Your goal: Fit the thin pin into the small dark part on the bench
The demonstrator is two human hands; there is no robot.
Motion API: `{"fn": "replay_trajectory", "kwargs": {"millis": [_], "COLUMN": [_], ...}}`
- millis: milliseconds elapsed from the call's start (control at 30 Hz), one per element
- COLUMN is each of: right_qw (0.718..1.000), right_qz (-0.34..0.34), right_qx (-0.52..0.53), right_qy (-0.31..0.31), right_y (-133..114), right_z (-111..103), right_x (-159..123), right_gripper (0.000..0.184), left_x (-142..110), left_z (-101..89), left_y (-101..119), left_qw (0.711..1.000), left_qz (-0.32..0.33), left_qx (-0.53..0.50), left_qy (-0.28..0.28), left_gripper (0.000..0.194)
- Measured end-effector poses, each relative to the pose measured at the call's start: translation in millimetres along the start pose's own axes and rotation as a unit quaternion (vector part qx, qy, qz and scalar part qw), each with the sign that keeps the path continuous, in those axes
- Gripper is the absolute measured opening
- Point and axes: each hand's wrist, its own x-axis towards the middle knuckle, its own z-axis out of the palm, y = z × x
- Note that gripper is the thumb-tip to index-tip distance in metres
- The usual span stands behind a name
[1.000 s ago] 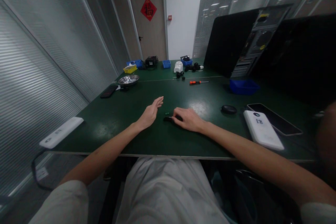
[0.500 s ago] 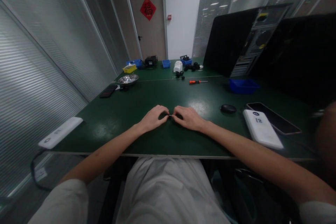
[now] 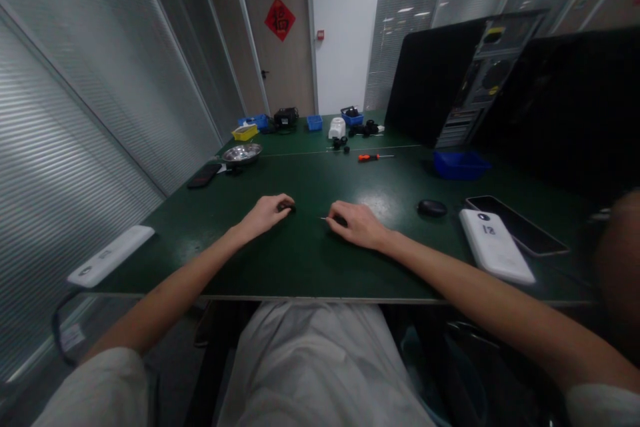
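My left hand (image 3: 265, 215) is closed in a pinch on a small black part (image 3: 289, 207), just above the green tabletop (image 3: 300, 260). A short gap to the right, my right hand (image 3: 359, 224) pinches a thin metal pin (image 3: 324, 218) that points left from the fingertips. The rest of the pin is hidden by the fingers. Beyond the hands lies a screwdriver (image 3: 370, 157) with an orange and black handle. Several small black parts (image 3: 341, 143) sit farther back, beside a white plastic housing (image 3: 337, 128).
A metal bowl (image 3: 243, 154) and a dark phone (image 3: 205, 175) lie at the left. At the right are a blue tray (image 3: 460, 165), a black mouse (image 3: 432, 208), a white power bank (image 3: 495, 247) and another phone (image 3: 525, 227). A computer tower (image 3: 445, 80) stands behind them.
My hands have come apart. The left has moved left with the black part in it, while the right stays nearly where it was, with the pin's end now showing.
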Motion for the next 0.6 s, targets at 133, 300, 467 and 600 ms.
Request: {"fn": "replay_trajectory", "kwargs": {"millis": [133, 300, 467, 600], "right_qw": [1.0, 1.0, 1.0, 1.0], "right_qz": [-0.002, 0.002, 0.001, -0.002], "right_qx": [0.008, 0.013, 0.008, 0.01], "right_qy": [-0.004, -0.007, -0.007, -0.005], "right_y": [0, 2, 4, 3], "right_z": [-1, 2, 5, 3], "right_x": [-1, 0, 0, 0], "right_gripper": [0.017, 0.016, 0.016, 0.017], "left_x": [-22, -74, -95, -91], "left_z": [-57.8, -111.3, -120.5, -116.4], "left_y": [-83, -167, -184, -178], "left_qw": [0.978, 0.893, 0.865, 0.859], "left_qz": [-0.186, -0.382, -0.414, -0.408], "left_qx": [0.051, 0.109, 0.144, 0.166], "left_qy": [0.084, 0.212, 0.244, 0.26], "left_gripper": [0.03, 0.031, 0.031, 0.023]}}
